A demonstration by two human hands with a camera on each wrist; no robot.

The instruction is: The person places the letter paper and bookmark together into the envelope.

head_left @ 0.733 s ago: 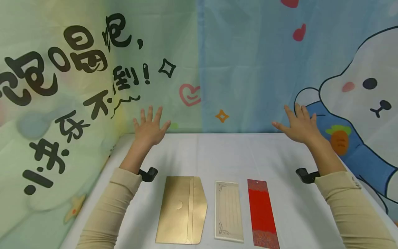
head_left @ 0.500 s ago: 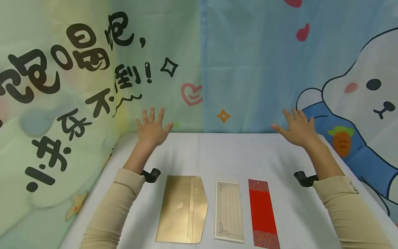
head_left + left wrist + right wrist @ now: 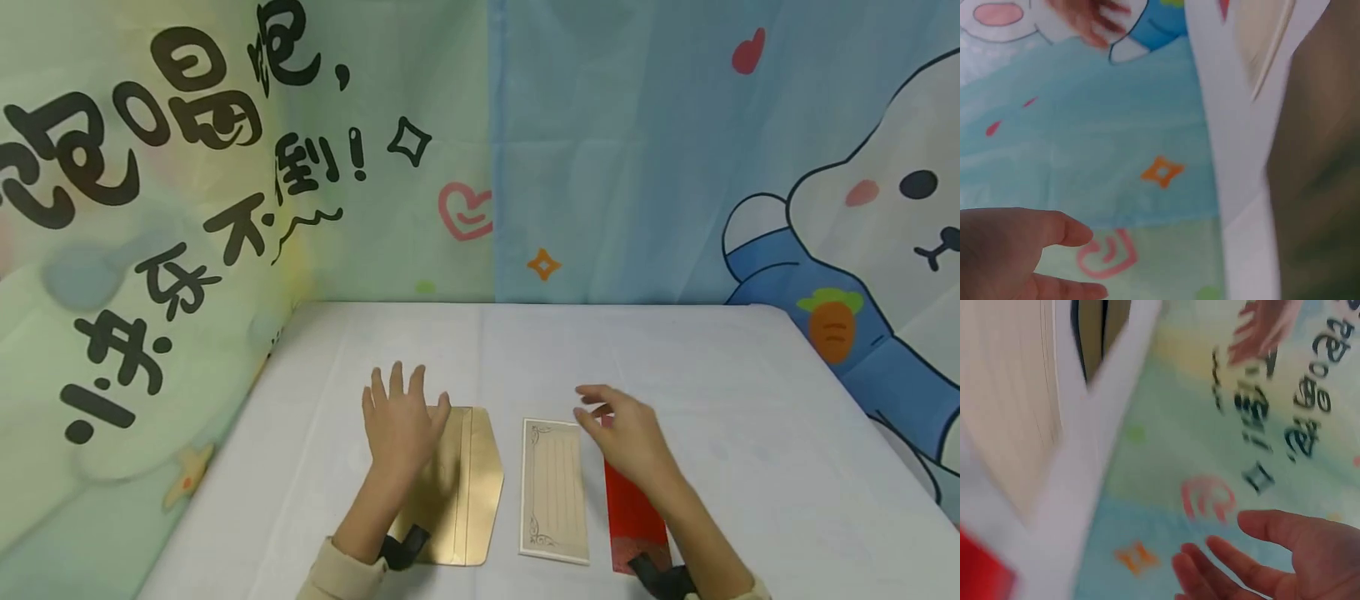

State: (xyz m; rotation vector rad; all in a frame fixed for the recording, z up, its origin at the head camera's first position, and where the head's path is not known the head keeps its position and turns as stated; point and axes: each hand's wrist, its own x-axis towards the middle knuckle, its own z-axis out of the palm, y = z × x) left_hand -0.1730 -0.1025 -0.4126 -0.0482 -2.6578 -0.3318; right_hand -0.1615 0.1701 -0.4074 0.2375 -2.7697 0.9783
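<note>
A gold envelope [image 3: 483, 508] with its flap side up lies on the table, partly hidden by my left hand [image 3: 401, 437]. That hand hovers over it with fingers spread, casting a shadow on the gold. To its right lies a cream lined card [image 3: 553, 500] with ornate corners. Beyond that is a red strip [image 3: 630, 508], its top mostly covered by my right hand [image 3: 630, 437]. The right hand [image 3: 1310, 556] hangs in the air with loosely bent fingers and holds nothing. In the left wrist view, the left thumb and a finger [image 3: 1004, 244] stand apart with nothing between them.
A white-covered table [image 3: 420, 342] reaches back to a printed cloth backdrop [image 3: 600, 167]. Another patterned cloth [image 3: 180, 333] runs along the left side. Black camera mounts sit on both wrists, the left mount [image 3: 405, 546] and the right mount [image 3: 660, 577].
Both hands have come back from the far edge of the table, lower and inward, to above the envelope and the red strip. The right fingers are more bent. The head view has tilted slightly down.
</note>
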